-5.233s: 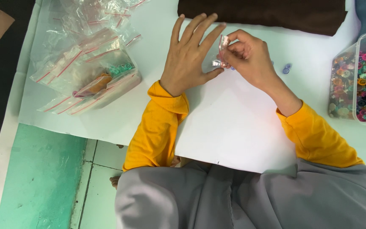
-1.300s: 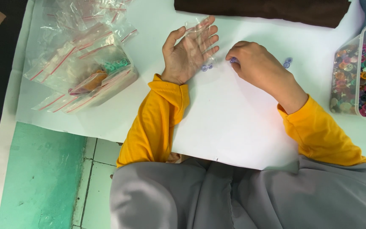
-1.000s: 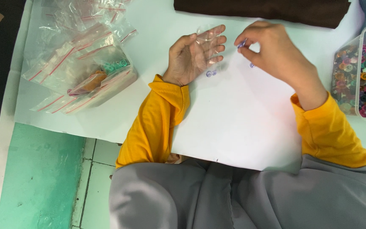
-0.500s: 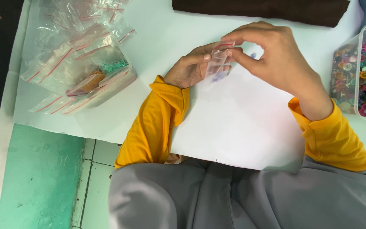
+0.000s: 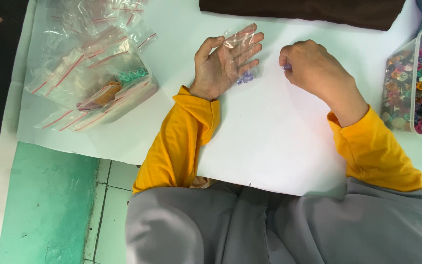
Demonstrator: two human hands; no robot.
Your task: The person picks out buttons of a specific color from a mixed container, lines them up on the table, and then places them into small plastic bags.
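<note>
My left hand (image 5: 223, 66) lies palm up on the white sheet (image 5: 269, 142), fingers spread. A small clear zip bag (image 5: 242, 54) rests across its fingers, with a few purple beads (image 5: 246, 77) in the bag's lower corner. My right hand (image 5: 311, 66) is a short way to the right, knuckles up and fingers curled, pinching a small purple bead (image 5: 286, 67) at its fingertips. The two hands are apart.
A pile of clear zip bags (image 5: 89, 73) with red seal strips, some holding green and orange beads, lies at the left. A clear plastic box (image 5: 418, 88) of mixed coloured beads stands at the right edge. A dark brown cloth (image 5: 308, 10) lies along the top.
My right hand has drawn back to the right, away from the bag. My left hand has opened flat, palm up, with the bag lying on its fingers.
</note>
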